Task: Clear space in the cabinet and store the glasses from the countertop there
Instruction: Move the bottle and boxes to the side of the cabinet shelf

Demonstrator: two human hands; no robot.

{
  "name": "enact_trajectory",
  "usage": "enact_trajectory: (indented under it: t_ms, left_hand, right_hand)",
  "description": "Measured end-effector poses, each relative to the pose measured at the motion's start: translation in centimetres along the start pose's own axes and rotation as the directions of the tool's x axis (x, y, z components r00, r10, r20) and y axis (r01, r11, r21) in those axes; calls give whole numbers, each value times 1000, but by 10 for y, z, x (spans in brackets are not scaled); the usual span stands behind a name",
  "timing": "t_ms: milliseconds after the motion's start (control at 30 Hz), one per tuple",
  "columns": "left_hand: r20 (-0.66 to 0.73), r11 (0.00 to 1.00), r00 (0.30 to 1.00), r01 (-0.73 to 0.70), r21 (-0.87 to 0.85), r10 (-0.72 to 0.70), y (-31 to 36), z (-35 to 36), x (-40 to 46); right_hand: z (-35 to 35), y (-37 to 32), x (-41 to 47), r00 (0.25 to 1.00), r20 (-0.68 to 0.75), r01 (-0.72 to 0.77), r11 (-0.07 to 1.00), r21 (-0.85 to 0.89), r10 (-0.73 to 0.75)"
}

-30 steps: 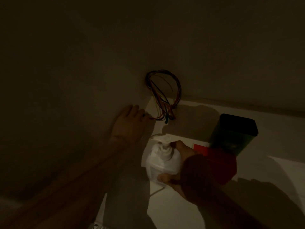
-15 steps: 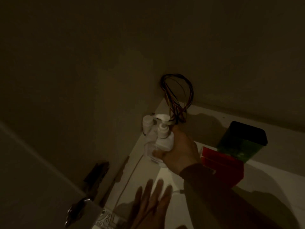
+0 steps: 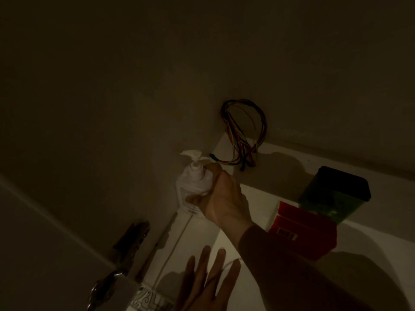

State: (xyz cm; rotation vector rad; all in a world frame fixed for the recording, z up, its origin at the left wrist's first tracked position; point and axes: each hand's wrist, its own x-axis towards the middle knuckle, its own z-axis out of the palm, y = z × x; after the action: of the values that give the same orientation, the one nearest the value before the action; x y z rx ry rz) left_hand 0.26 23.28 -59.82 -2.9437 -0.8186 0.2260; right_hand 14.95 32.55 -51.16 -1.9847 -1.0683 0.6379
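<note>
The scene is dim. My right hand (image 3: 221,198) grips a white pump bottle (image 3: 193,182), holding it upright against the left wall of the cabinet, at the back left of the white shelf (image 3: 253,200). A second pump head shows just behind it. My left hand (image 3: 206,281) is held flat with fingers spread, low over the shelf's front edge, holding nothing. No glasses are in view.
A loop of coloured wires (image 3: 244,133) hangs in the back corner. A dark green tin (image 3: 334,194) and a red box (image 3: 303,234) stand to the right on the shelf. A metal door hinge (image 3: 125,248) sits at lower left.
My right hand carried the pump bottle from the shelf's front to the back left wall. My left hand drew back from the corner by the wires to the shelf's front edge.
</note>
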Motion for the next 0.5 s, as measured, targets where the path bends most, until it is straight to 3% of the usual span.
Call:
enact_trajectory:
  t_ms: [200,333,500]
  left_hand:
    - [-113,988,993,9,-155,-27,3,16,2]
    - [-118,949,991,22,-313,-61,6,21,-1]
    - [-112,944,989,57,-326,-99,17,6,-1]
  right_hand:
    - [-11,4,-5,993,17,116,979,-167,-115]
    - [-58,13,-16,972,-90,188,950,-250,-216]
    - [-135,36,-36,976,-98,101,803,-588,-195]
